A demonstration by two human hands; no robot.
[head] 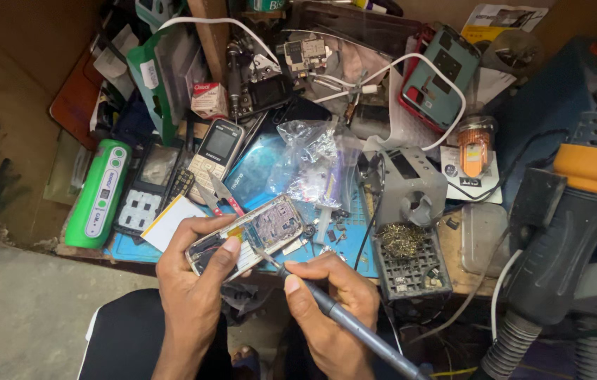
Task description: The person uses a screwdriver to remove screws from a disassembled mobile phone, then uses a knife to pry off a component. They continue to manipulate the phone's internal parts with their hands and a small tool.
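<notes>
The opened phone (pixel 248 238) sits in the left hand (pixel 196 274); the soldering iron (pixel 340 320), in the right hand (pixel 333 299), touches it from the right, with the iron stand (pixel 411 232) beyond it.

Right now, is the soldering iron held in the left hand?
No, the right hand grips the soldering iron, while the left hand holds the opened phone.

My head view is evenly lit, soft light from above, moderately bright at centre. Glare on the clear plastic bag (pixel 310 158) and the blue glossy sheet (pixel 256 169) under it. Far left corner and near bottom edge fall dim; soft shadows under both hands. Focus sharp mid-bench. The big grey and orange tool (pixel 580 204) at right looks slightly soft, stretched by wide-angle distortion.
</notes>
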